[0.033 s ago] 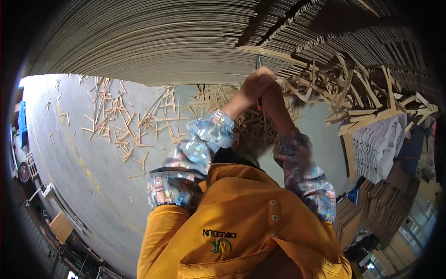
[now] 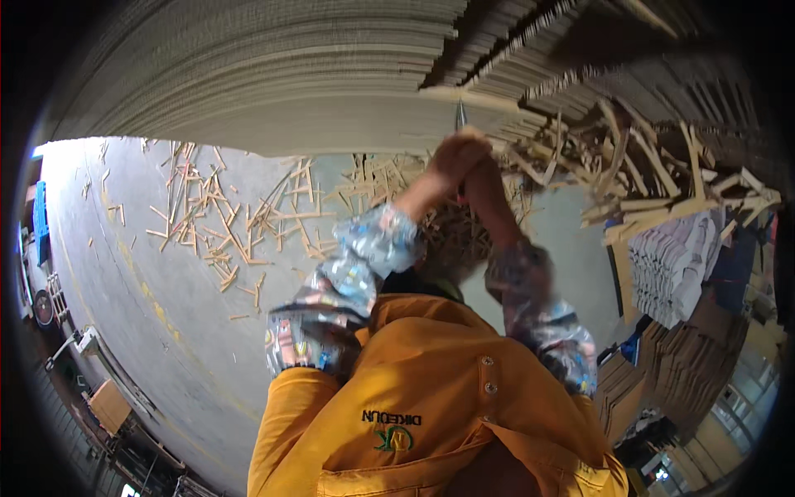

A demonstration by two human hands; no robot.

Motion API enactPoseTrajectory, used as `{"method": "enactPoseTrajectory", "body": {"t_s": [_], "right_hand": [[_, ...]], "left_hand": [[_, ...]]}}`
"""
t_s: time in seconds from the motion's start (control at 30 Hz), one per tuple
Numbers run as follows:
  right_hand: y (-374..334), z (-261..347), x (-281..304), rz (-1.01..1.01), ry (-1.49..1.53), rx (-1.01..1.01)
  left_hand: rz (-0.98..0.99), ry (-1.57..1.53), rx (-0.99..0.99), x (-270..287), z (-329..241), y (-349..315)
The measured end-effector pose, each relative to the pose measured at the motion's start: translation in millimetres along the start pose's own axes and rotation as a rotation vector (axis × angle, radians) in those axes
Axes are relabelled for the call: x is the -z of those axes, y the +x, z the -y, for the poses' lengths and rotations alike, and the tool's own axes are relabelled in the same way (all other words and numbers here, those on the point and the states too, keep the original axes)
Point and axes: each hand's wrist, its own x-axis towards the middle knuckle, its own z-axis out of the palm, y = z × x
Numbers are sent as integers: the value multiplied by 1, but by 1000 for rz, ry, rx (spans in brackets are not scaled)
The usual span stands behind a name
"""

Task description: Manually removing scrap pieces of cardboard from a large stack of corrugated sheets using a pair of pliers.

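My left hand (image 2: 445,161) and my right hand (image 2: 484,168) are closed together, one over the other, around the handle of a tool with a narrow, pale metal end (image 2: 461,115). A bit of red shows just below the hands; the fingers hide most of the handle, so the tool's exact kind is unclear. Its metal end points away from me at the edges of a large cardboard stack (image 2: 331,108). Whether the tip touches the cardboard cannot be made out. Beside the tip, a pale strip (image 2: 484,100) runs along a stepped break in the stack.
Loose cardboard strips (image 2: 217,219) litter the grey floor (image 2: 124,290) at left and below my hands. More strips (image 2: 654,170) are heaped at right, above a pile of whitish folded pieces (image 2: 675,261). Brown cardboard sheets (image 2: 683,356) stand at the lower right.
My joined hands and the tool have shifted slightly toward me. The sleeves and cardboard edges look more blurred. The grip is the same.
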Motion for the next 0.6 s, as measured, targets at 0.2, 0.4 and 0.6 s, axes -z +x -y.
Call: {"method": "enactPoseTrajectory", "body": {"t_s": [0.2,0.4,0.6], "right_hand": [[-97,-7,-49,463,374,-481],[-62,6,6,-44,418,34],[-15,25,20,-145,-182,308]], "left_hand": [[141,288,550,0,67,-101],[120,80,197,-9,1,-43],[55,403,31,-3,-9,8]]}}
